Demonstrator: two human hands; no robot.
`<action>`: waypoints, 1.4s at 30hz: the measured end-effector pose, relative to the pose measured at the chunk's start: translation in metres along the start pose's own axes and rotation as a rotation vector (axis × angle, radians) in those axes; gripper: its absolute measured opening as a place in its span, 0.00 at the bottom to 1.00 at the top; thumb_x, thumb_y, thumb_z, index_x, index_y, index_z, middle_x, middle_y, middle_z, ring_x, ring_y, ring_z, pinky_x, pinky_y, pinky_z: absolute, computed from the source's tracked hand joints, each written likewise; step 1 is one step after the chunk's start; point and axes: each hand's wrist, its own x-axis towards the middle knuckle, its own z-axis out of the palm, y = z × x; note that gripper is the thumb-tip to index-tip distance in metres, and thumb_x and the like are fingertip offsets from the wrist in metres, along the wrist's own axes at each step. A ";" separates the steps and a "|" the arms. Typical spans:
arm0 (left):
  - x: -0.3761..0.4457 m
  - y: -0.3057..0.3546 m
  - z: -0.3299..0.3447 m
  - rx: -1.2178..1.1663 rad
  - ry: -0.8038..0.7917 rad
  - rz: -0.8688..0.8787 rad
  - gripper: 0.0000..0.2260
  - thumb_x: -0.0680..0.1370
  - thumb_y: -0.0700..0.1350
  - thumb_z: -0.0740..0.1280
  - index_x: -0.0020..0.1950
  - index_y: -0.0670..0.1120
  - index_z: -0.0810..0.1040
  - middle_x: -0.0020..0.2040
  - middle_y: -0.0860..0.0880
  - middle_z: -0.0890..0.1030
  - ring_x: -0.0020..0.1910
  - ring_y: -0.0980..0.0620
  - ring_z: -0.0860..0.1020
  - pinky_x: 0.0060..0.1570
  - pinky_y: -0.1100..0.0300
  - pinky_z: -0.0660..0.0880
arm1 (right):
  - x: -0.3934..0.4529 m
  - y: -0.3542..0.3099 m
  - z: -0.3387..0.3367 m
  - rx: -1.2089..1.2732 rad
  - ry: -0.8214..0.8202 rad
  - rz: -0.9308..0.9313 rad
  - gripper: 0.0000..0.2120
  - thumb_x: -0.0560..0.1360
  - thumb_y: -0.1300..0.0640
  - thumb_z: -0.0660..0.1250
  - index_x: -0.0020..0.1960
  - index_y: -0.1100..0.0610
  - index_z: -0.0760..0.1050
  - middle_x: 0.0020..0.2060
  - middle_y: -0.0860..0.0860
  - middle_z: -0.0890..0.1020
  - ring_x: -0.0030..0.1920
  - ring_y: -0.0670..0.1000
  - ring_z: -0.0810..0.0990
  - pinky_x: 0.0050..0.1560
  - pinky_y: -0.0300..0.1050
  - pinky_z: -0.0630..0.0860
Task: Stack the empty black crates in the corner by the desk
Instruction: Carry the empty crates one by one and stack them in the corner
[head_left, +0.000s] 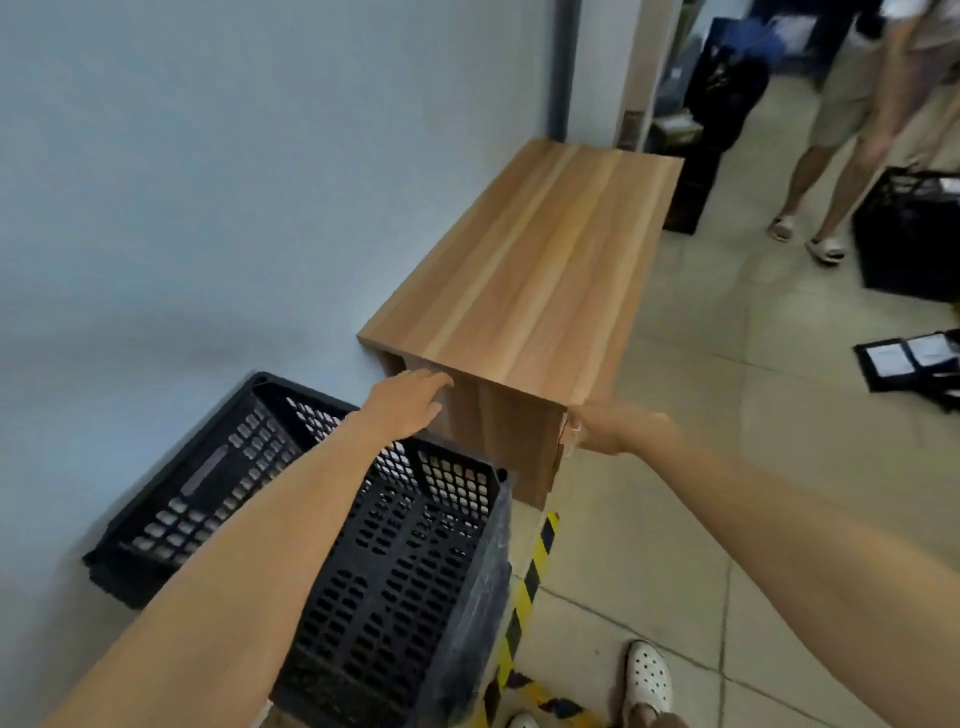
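An empty black perforated crate (415, 545) stands on the floor against the wall, right beside the near end of the wooden desk (540, 260). My left hand (410, 402) reaches over the crate and rests with spread fingers on the desk's near end panel, under the top's edge. My right hand (613, 428) grips the desk's near right corner, fingers curled round the edge. Another black crate (909, 234) sits on the floor at the far right.
The wall runs along the left. A yellow-black hazard tape strip (530, 582) lies on the tiled floor by the crate. A person (852, 119) stands at the back right. A black folder (914, 358) lies open on the floor at right. Dark boxes (722, 104) stand beyond the desk.
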 end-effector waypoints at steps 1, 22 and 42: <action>0.011 0.016 -0.001 0.016 -0.003 0.060 0.19 0.82 0.46 0.59 0.74 0.52 0.66 0.67 0.47 0.73 0.64 0.45 0.74 0.56 0.47 0.76 | -0.013 0.015 0.002 0.020 0.012 0.055 0.19 0.79 0.53 0.61 0.68 0.56 0.69 0.66 0.55 0.74 0.63 0.57 0.75 0.59 0.49 0.73; 0.022 0.504 0.038 0.320 -0.119 0.854 0.22 0.81 0.49 0.59 0.76 0.53 0.62 0.71 0.47 0.71 0.70 0.46 0.70 0.64 0.49 0.70 | -0.420 0.268 0.186 0.431 0.034 0.756 0.18 0.80 0.50 0.61 0.67 0.56 0.67 0.66 0.56 0.72 0.63 0.58 0.73 0.62 0.54 0.71; -0.137 0.946 0.154 0.538 -0.207 1.475 0.19 0.80 0.49 0.61 0.71 0.53 0.68 0.66 0.49 0.74 0.63 0.46 0.75 0.56 0.51 0.74 | -0.781 0.338 0.422 0.813 0.025 1.299 0.15 0.77 0.55 0.60 0.64 0.53 0.72 0.61 0.51 0.76 0.60 0.57 0.76 0.57 0.49 0.74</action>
